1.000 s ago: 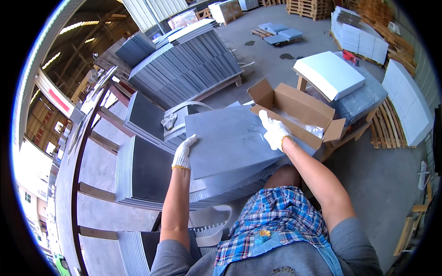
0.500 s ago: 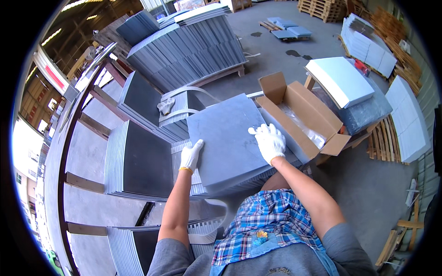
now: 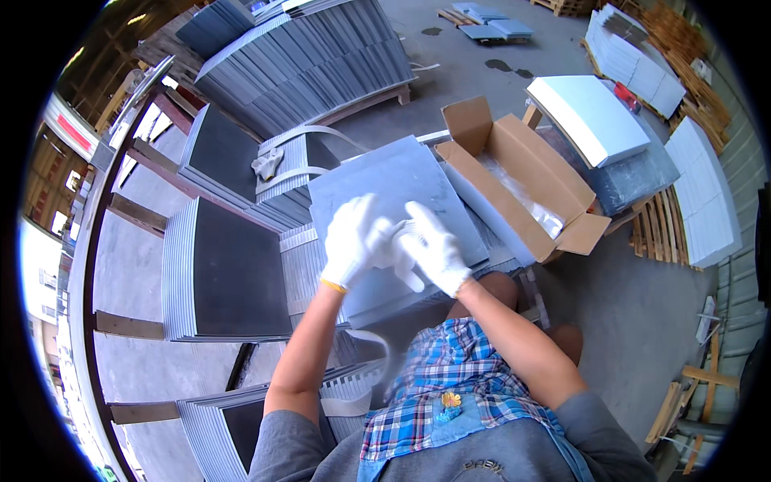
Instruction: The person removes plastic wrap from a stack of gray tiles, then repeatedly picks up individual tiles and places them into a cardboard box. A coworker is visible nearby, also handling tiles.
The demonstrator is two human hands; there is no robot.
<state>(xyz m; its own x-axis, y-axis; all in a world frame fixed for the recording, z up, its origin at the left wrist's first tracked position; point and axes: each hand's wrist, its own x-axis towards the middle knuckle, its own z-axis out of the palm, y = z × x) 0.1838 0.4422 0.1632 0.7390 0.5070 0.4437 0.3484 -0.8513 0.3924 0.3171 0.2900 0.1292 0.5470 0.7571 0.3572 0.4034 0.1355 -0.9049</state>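
Slab (image 3: 365,173) of flat, smooth grey stone, or something like it, lies right in front of the person, with further slabs (image 3: 482,221) showing past its right edge. Both hands have come together over it. The left hand (image 3: 349,245) is partly curled, its fingers smeared by motion, reaching toward the right hand (image 3: 440,257), which has one finger stretched up and away from the rest. White glove cloth meets white glove cloth there, so from here I can't tell whether either hand grips anything, or whether they touch the slab. They hide much of its near half.

Just to the right sits a cardboard box (image 3: 536,165), brown inside, its flaps folded out; clear, crinkled plastic (image 3: 526,201) lies in it and covers much of the bottom. Beyond stands a thick white block (image 3: 590,116) with crisp edges. To the left, dark slabs (image 3: 241,269) stand packed on edge, thin and ribbed along the side. A crumpled whitish bundle (image 3: 267,163), hard to make out, rests on a strapped stack. Farther right are slatted wooden pallets (image 3: 660,229), partly covered by a pale stack (image 3: 703,193).
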